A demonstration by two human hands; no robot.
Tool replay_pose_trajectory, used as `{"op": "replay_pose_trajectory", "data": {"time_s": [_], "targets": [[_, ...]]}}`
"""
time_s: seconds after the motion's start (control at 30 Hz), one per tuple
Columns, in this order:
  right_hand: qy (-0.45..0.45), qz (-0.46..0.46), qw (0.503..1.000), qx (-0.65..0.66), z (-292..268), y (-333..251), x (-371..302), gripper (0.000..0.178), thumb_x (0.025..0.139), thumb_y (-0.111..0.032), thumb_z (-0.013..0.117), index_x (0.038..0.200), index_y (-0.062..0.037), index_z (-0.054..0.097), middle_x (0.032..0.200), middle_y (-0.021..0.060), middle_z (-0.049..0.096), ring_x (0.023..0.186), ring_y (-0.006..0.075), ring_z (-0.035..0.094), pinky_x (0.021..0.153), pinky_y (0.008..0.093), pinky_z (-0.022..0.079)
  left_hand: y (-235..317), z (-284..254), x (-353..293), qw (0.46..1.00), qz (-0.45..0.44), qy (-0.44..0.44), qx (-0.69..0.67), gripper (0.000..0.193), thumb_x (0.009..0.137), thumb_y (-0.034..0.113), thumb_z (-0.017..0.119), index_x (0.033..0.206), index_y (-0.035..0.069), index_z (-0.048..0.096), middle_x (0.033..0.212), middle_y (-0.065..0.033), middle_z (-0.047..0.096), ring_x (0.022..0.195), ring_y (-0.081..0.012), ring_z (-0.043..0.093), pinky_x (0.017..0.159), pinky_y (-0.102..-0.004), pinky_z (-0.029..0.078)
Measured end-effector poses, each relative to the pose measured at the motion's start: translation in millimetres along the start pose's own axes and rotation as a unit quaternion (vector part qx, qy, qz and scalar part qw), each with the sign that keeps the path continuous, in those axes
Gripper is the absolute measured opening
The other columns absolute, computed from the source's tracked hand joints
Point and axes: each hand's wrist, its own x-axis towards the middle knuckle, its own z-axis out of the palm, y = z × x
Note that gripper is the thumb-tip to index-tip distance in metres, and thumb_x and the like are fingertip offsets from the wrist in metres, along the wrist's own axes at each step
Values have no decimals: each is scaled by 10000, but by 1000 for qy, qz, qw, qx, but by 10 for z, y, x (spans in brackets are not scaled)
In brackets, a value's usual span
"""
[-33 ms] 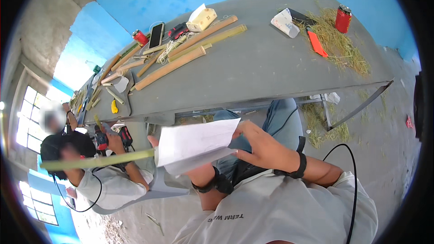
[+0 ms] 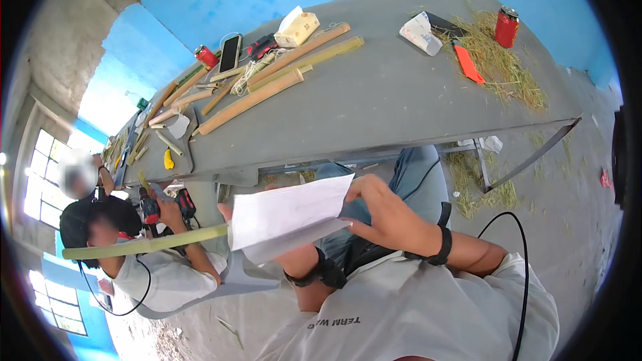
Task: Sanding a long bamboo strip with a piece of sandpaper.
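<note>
A folded sheet of white paper (image 2: 287,210) is held up in front of my lap, its lower flap bent toward me. My right hand (image 2: 374,208) pinches the sheet's right edge between thumb and fingers. Most of my left hand (image 2: 299,258) is hidden behind the paper; only its heel and a fingertip at the far left edge show. From behind the paper's left edge a long green bamboo strip (image 2: 147,246) sticks out to the left in mid-air, held in my left hand. Its other end is covered by the sheet.
On the grey table (image 2: 374,107) lie bamboo pieces (image 2: 253,101), a phone (image 2: 231,53), a tissue box (image 2: 297,30), an orange-handled tool (image 2: 468,63), straw (image 2: 515,77) and a red can (image 2: 507,27). At left a co-worker (image 2: 167,267) sits holding a red-and-black power drill (image 2: 148,207).
The paper and my right hand have shifted very slightly left. The bamboo strip's free end has moved a little to the right. The hold of both hands looks the same.
</note>
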Motion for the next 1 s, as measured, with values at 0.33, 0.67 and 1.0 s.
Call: {"op": "replay_pose_trajectory", "data": {"time_s": [0.33, 0.67, 1.0], "targets": [[-74, -42, 990, -115, -261, 97, 328, 405, 960, -146, 652, 1335, -26, 555, 1218, 173, 640, 1170, 363, 582, 1000, 461, 427, 136, 514, 513, 905, -179, -318, -221, 510, 1078, 599, 327, 809, 188, 466, 697, 13, 435, 677, -151, 320, 648, -354, 267], [-12, -137, 989, 61, -337, -423, 663, 234, 1005, -105, 604, 1218, -15, 568, 988, 210, 635, 851, 390, 616, 750, 405, 486, 828, 836, 804, 886, -148, -414, -148, 316, 1080, 334, 408, 820, 166, 474, 723, 26, 470, 714, -112, 455, 678, -302, 375], [10, -52, 985, -163, -683, -404, 221, 517, 947, -486, 684, 672, -64, 568, 522, 118, 517, 513, 382, 547, 486, 454, 405, 750, -169, 1082, 791, -179, -432, -394, 292, 998, 132, 469, 713, 174, 422, 628, 52, 378, 585, -101, 399, 617, -273, 349]]}}
